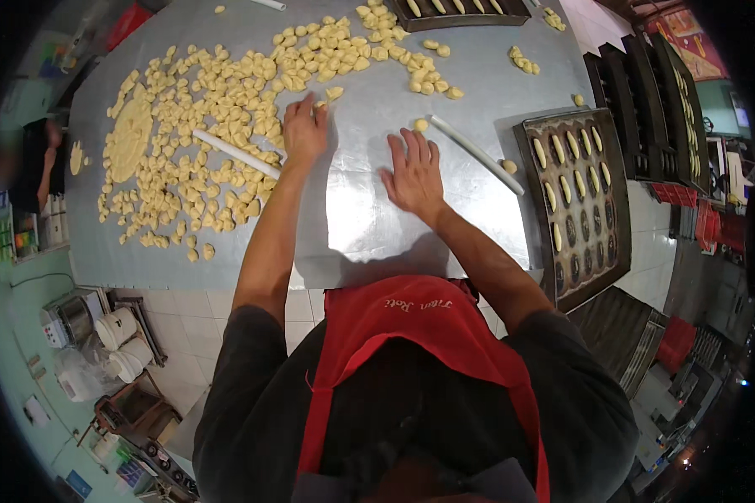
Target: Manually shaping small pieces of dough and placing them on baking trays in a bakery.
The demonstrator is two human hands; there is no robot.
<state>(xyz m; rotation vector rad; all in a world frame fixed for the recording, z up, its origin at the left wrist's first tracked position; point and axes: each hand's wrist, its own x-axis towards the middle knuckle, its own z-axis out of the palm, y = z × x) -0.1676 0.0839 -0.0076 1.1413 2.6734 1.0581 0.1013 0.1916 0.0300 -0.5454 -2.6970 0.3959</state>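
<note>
Stretching out ahead of our left hand (304,130) and our right hand (415,172), the grey metal surface (369,126) carries nearly everything we have around us. Across it, from beyond our left hand and well out to its left, lies a broad scatter of small yellow dough pieces (218,84), densest just past those fingers. To the right of our right hand, well apart from it, sits a dark moulded tray (600,283), with pale dough strips (573,144) in its far moulds and most of the near ones bare. A second dark tray (445,25) stands farther ahead, beyond both hands. Far to the left of our left hand, a flat sheet of dough (129,136) lies at the scatter's edge. Our left hand has its fingers partly bent beside the nearest pieces, and we cannot tell whether it grips one; our right hand is spread wide, holding nothing. One white rod (236,154) lies on the scatter, left of our left hand; another white rod (478,156) slants away to the right of our right hand. Smallest of all, a single dough ball (421,124) sits just ahead of our right fingertips, near that rod's far end.
</note>
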